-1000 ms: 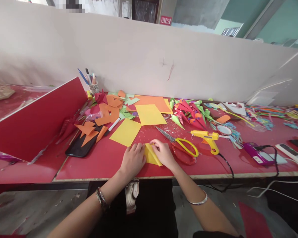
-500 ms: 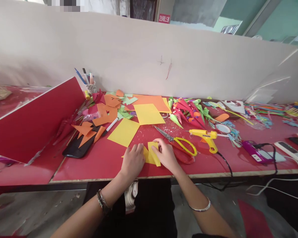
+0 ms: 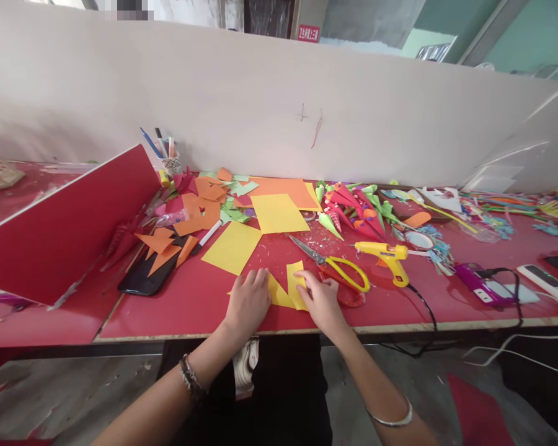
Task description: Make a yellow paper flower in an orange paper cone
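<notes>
A piece of yellow paper (image 3: 279, 295) lies near the front edge of the red table, with a strip of it (image 3: 296, 279) standing apart on its right, a V-shaped gap between them. My left hand (image 3: 250, 298) rests palm down on the left part of this paper, fingers lying flat and covering much of it. The thumb and fingers of my right hand (image 3: 323, 297) are closed on the strip's right edge. Just beyond my right hand lie scissors (image 3: 337, 268) with yellow handles. Two yellow sheets, the nearer sheet (image 3: 232, 247) and the farther sheet (image 3: 279, 214), lie beyond my hands.
A yellow glue gun (image 3: 387, 254) with a black cord lies at right, near a purple power block (image 3: 483, 284). Orange paper pieces (image 3: 165, 248) lie over a black phone (image 3: 144, 277). Colourful cones (image 3: 353, 207) are heaped at the back. A red board (image 3: 74, 229) leans at left.
My right hand has shifted slightly right with the strip, so the gap in the yellow paper is wider. My left hand has stayed in place.
</notes>
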`<control>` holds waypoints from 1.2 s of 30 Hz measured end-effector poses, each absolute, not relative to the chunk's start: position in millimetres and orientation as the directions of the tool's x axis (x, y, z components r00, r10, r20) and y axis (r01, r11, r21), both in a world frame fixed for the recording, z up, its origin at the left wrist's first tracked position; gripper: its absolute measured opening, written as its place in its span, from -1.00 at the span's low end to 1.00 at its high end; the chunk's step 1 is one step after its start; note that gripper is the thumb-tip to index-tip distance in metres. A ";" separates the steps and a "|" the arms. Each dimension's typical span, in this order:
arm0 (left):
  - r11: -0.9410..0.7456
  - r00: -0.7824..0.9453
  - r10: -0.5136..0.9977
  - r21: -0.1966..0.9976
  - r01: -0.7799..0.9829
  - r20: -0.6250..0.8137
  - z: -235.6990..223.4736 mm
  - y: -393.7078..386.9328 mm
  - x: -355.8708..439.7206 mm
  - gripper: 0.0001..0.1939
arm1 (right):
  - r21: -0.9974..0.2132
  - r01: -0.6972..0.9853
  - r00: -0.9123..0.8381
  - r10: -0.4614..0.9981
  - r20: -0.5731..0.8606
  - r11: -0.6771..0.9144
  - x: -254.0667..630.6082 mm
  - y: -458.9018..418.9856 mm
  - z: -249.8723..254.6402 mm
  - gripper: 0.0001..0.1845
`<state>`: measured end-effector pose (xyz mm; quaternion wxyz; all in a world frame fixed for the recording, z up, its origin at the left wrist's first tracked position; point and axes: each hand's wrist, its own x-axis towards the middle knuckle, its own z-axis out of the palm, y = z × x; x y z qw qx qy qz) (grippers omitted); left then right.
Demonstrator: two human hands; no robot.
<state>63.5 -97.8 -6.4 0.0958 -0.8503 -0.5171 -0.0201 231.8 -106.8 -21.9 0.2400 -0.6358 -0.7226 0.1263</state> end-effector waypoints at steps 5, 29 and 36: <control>-0.445 0.465 0.874 -0.153 0.882 0.139 -7.2 -98.3 63.9 -0.58 | -0.408 0.907 0.027 0.956 0.293 0.099 254.2 -115.1 -21.5 -0.75; -0.175 0.091 0.981 0.576 0.799 0.171 42.1 22.1 -46.3 -0.67 | -0.518 0.813 -0.104 0.942 0.318 0.265 182.9 -109.9 -10.1 -0.39; -0.063 -0.086 0.949 0.449 0.891 0.303 35.5 84.3 -75.4 -0.60 | -0.419 0.865 -0.183 0.952 0.246 0.275 171.7 -115.6 -13.8 -0.45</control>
